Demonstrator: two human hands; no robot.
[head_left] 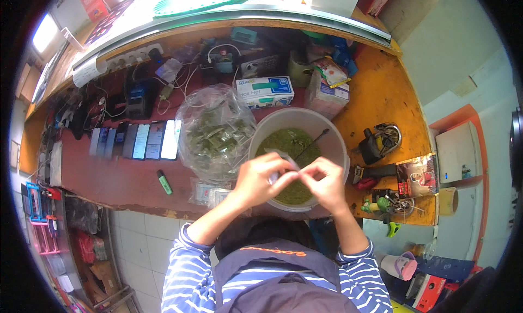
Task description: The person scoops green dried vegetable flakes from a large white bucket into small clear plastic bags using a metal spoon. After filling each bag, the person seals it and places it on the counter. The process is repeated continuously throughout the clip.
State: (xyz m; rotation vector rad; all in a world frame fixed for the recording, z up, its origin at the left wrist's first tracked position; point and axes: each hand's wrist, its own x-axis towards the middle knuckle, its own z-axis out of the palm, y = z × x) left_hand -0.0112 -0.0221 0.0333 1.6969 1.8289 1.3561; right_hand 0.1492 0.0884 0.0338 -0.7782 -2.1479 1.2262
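Observation:
My left hand and my right hand meet above a white bucket. Their fingertips are pinched together on a small clear plastic bag, which is partly hidden by the fingers. Inside the bucket lies a chopped green mass, and a thin dark-handled utensil leans in it against the far right wall. Left of the bucket stands a large clear plastic bag holding several small packets of green stuff. Flat clear sachets lie at the counter's front edge, close to my left forearm.
Several phones stand in a row on the red counter, with a green highlighter in front. Behind the bucket are a blue-white box and a carton. Tape dispenser and tools lie at right.

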